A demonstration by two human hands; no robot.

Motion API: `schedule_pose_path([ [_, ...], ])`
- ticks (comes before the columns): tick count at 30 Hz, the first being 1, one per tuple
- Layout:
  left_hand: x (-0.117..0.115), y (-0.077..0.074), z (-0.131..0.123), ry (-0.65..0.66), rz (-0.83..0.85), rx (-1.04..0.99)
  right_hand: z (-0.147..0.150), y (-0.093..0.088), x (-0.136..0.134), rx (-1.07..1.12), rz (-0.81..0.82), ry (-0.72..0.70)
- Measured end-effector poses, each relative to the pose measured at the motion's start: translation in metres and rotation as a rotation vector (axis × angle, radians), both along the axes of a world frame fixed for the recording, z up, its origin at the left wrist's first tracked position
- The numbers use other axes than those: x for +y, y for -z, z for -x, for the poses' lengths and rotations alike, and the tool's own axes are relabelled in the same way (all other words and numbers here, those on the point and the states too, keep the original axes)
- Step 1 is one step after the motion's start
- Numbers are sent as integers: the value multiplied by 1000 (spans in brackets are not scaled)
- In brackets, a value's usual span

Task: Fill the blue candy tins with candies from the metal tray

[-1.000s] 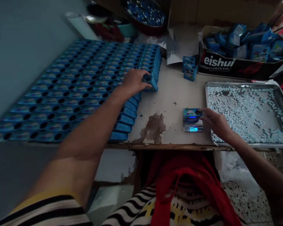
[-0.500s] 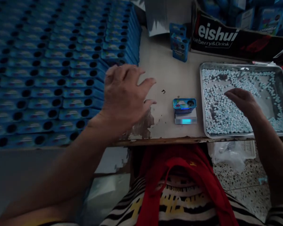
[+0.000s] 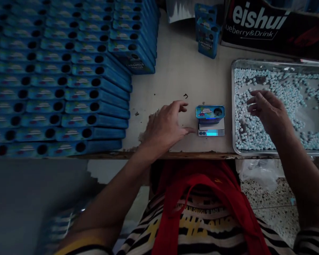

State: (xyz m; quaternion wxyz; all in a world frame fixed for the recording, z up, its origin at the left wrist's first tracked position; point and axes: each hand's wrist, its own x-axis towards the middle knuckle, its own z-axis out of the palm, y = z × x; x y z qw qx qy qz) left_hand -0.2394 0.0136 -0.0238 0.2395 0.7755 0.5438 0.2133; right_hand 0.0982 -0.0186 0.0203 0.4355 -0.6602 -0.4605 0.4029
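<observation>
A small blue candy box [image 3: 208, 112] with a dark round hole in its top stands on a small digital scale [image 3: 219, 126]. The scale's display is lit cyan. My left hand [image 3: 166, 124] is just left of them, thumb and fingers apart and curved toward the box, with nothing in its grasp. Above the metal tray [image 3: 233, 106] of pale blue and white candies [image 3: 255, 131] hovers my right hand [image 3: 272, 111]. Its fingers are loosely bent and apart, and no held candy shows. The palm side of the right hand is hidden.
Tight rows of blue boxes [image 3: 95, 106] fill the left of the table [image 3: 175, 63]. Several blue boxes [image 3: 207, 39] stand at the back, beside a black printed carton [image 3: 257, 35]. The table's worn front edge [image 3: 191, 156] runs close to my red apron [image 3: 175, 180].
My left hand has moved away from the rows of boxes, right and down toward the scale. My right hand stays above the tray, its fingers more spread. The view has tilted slightly down.
</observation>
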Motion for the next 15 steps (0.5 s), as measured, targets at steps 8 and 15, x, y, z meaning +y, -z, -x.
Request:
schedule_pose_path([
  [8,-3,12,-31,28,113,-327,-23,11,-24,-389,46,-133],
  [15,22,-20,-77,332,-124,-290,20,14,-29,493,205,179],
])
